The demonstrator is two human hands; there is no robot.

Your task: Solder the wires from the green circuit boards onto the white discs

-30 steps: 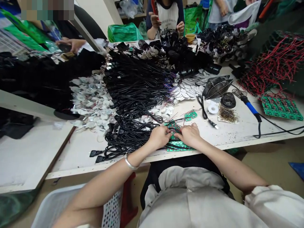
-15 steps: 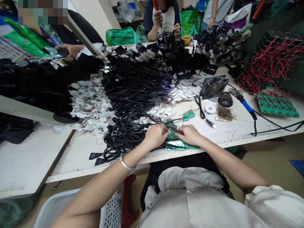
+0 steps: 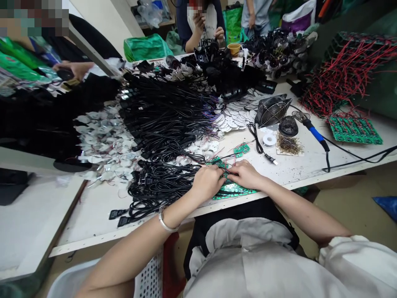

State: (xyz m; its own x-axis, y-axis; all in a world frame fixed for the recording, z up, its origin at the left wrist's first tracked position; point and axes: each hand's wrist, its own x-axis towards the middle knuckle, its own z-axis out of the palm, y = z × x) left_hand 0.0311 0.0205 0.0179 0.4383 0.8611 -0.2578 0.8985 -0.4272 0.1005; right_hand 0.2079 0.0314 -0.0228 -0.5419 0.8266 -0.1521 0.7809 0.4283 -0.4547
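My left hand (image 3: 208,181) is closed over black cables at the table's front edge, its fingertips bent around a cable end. Close beside it, my right hand (image 3: 245,174) pinches what looks like the same black cable (image 3: 228,171). Beneath and around both hands lie green circuit boards (image 3: 233,189) with thin red wires. A smaller green board (image 3: 241,150) rests just beyond my right hand. Bundled black power cords (image 3: 161,182) with plugs spread to the left of my left hand. My fingers partly hide the cable ends.
A soldering iron (image 3: 314,131) sits in its coil holder on the right, near a solder spool (image 3: 269,140), a small fan (image 3: 273,111) and stacked boards with red wires (image 3: 355,128). White discs (image 3: 105,140) pile up at left. A person (image 3: 201,25) works across the table.
The view has shifted, so the table's contents sit slightly further left. My left hand has come closer to my right hand, its back turned up more. Both still grip the cable.
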